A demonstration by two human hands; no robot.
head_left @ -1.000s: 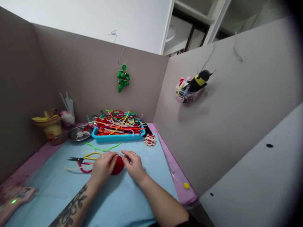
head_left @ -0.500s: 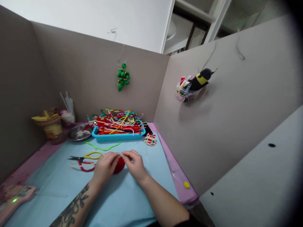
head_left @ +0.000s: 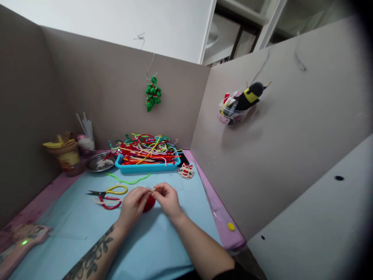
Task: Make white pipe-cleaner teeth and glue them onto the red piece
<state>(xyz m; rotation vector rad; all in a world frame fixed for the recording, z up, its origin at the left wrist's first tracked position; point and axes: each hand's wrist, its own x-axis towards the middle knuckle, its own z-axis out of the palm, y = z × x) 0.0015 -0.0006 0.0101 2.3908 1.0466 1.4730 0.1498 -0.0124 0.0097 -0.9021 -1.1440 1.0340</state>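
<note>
My left hand (head_left: 133, 204) and my right hand (head_left: 168, 199) meet over a round red fuzzy piece (head_left: 149, 203) on the blue mat (head_left: 145, 249). Both hands have their fingers pinched together on a thin pale strand between them, just above the red piece. The left hand covers the red piece's left side. Yellow-handled scissors (head_left: 109, 191) lie just left of my left hand, with a red and pale pipe cleaner (head_left: 107, 204) under them. A green pipe cleaner (head_left: 128, 180) lies behind the hands.
A blue tray (head_left: 145, 166) piled with coloured pipe cleaners stands at the back. A metal dish (head_left: 100, 162), a yellow cup (head_left: 65, 155) and a small red-white figure (head_left: 186, 171) sit nearby. Grey partition walls enclose the desk; a green ornament (head_left: 152, 94) hangs behind.
Both hands have drawn a little closer together and away from me over the red piece. The view has shifted slightly.
</note>
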